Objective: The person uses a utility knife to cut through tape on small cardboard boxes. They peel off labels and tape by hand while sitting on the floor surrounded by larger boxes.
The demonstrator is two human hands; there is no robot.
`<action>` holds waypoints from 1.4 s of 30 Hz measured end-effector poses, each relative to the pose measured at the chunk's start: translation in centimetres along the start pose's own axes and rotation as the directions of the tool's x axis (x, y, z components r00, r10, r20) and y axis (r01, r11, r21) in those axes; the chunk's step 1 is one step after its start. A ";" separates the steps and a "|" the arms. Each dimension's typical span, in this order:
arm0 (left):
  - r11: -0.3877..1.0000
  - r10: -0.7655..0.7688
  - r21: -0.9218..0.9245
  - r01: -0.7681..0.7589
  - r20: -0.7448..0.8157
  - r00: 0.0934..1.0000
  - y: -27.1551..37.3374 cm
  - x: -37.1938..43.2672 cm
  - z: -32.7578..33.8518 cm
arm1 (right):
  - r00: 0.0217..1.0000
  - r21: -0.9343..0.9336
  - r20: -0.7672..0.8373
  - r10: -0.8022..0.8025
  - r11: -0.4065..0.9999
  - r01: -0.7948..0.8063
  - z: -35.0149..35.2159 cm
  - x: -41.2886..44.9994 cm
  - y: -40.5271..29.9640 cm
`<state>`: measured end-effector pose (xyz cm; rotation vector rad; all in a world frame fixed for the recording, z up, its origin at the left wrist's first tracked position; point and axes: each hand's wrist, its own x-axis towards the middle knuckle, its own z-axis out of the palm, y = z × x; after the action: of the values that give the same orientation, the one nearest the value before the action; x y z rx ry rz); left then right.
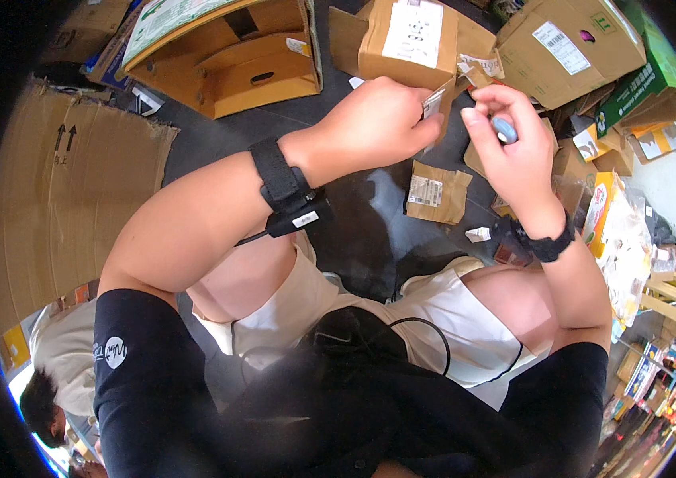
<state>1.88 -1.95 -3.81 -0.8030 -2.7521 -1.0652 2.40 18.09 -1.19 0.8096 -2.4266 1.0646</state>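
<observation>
My left hand (367,125) grips a flap (442,101) of a cardboard box (412,36) that stands in front of me with a large printed label on it. To its right, my right hand (508,131) is closed around a small blue-grey tool (504,130), whose kind I cannot tell; its front end is hidden by the fingers. A torn piece of brown cardboard (481,77) lies just beyond the right fingertips. On the dark floor below the hands is a flattened brown paper piece (438,192) with a printed label.
An open cardboard carton (224,66) stands at the upper left and a large cardboard sheet (69,191) at the left. Another carton (571,48) is at the upper right, beside a green box (648,77). Packaging is heaped at the right. Another person (63,382) is at the lower left.
</observation>
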 end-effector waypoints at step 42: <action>0.704 -0.134 -0.559 0.438 0.500 0.855 1.0 0.9 -1.7 | 0.648 0.618 0.673 0.356 0.212 -0.757 0.2 -0.7 0.9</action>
<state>1.45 -2.05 -1.65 -0.7189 -2.9051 -2.2778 2.32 18.68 -2.24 0.2646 -2.3916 2.9234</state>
